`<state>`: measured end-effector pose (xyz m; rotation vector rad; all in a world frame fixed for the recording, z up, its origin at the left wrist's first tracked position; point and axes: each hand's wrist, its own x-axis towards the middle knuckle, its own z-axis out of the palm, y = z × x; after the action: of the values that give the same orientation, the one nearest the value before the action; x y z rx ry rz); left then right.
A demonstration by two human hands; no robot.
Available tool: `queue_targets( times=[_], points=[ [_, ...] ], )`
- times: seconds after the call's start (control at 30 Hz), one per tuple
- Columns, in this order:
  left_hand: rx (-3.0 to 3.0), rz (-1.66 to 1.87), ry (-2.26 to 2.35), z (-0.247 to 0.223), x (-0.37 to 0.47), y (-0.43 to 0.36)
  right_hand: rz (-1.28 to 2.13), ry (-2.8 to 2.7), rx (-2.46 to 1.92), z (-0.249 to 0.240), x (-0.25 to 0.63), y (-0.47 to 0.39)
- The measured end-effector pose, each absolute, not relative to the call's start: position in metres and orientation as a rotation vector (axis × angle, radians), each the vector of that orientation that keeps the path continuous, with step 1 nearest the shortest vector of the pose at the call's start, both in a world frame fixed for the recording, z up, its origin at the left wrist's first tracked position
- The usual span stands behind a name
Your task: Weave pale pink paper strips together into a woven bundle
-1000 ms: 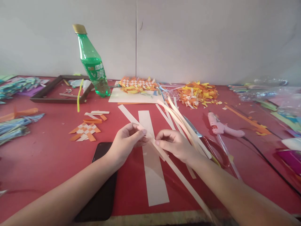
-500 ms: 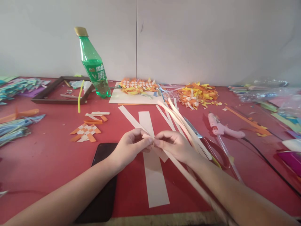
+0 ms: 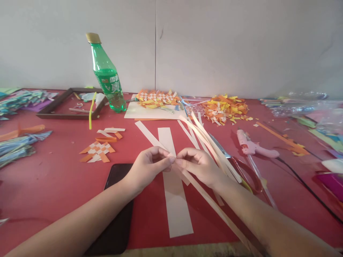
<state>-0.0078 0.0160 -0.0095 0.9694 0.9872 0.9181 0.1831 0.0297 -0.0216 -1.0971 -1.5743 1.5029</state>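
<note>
A long narrow pale paper strip [image 3: 211, 201] runs from between my fingertips down to the lower right, under my right forearm. My left hand [image 3: 152, 166] pinches its end between thumb and index finger. Close beside it, fingertips nearly touching, my right hand [image 3: 199, 166] pinches the same strip. Beneath both hands, a wide pale paper piece [image 3: 178, 210] lies on the red table. Another pale strip [image 3: 148, 134] slants from the upper left toward my left hand. More long pale strips [image 3: 214, 142] lie beyond and beside my right hand.
A black phone [image 3: 118, 210] lies under my left forearm. Scissors [image 3: 248, 171] and a pink glue gun [image 3: 249, 144] are at right. Woven orange-and-white pieces [image 3: 98, 151], a dark frame [image 3: 43, 110], a green bottle [image 3: 107, 78] and an orange-yellow paper pile [image 3: 225, 109] surround the work area.
The strip's end, which stuck out above my left thumb, now shows less between my fingertips. The strip trailing to the lower right has shifted slightly. Both hands have barely moved.
</note>
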Motion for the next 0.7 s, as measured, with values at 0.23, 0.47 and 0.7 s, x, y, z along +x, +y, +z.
queue_targets(
  times=[0.23,0.47,0.7],
  points=[
    [1.153,0.835,1.057,-0.0106,-0.0088,0.0146,1.525,-1.509,-1.049,-0.0224,0.1824,0.0276],
    [1.300,0.724,1.097,-0.0116,-0.0085,0.0128,1.583,-1.575,-1.092,-0.0226,0.1866,0.0268],
    [1.398,0.712,1.084,-0.0133,-0.0089,0.0117,1.547,-1.630,-1.089,-0.0213,0.1851,0.0261]
  ],
)
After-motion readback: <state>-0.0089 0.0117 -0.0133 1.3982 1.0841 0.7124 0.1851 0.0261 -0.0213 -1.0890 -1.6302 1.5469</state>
